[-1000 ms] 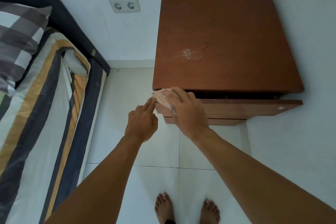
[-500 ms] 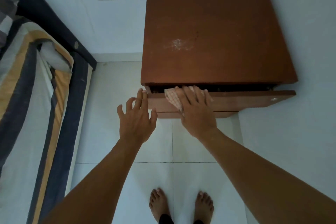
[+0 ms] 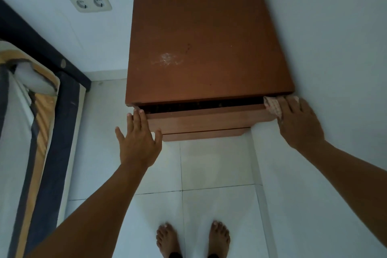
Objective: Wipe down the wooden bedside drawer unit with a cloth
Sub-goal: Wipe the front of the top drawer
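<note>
My right hand (image 3: 297, 123) presses the cloth (image 3: 273, 107) on the right end of the drawer (image 3: 209, 120).
Its fingers (image 3: 290, 103) lie fairly straight over the cloth on the drawer's top edge. The left hand (image 3: 138, 140) is spread wide, tips touching the left corner. The drawer unit (image 3: 209, 48) faces me, drawer front running left to right, slightly pulled out. Half a second ago the cloth was near the left end.

A white double socket (image 3: 89, 2) is sitting on the wall (image 3: 52, 31) up top left. A bed (image 3: 45, 132) with a navy, orange and white striped sheet is running down the left side against a dark headboard (image 3: 37, 48), and pale floor tiles (image 3: 217, 163) are showing below.
</note>
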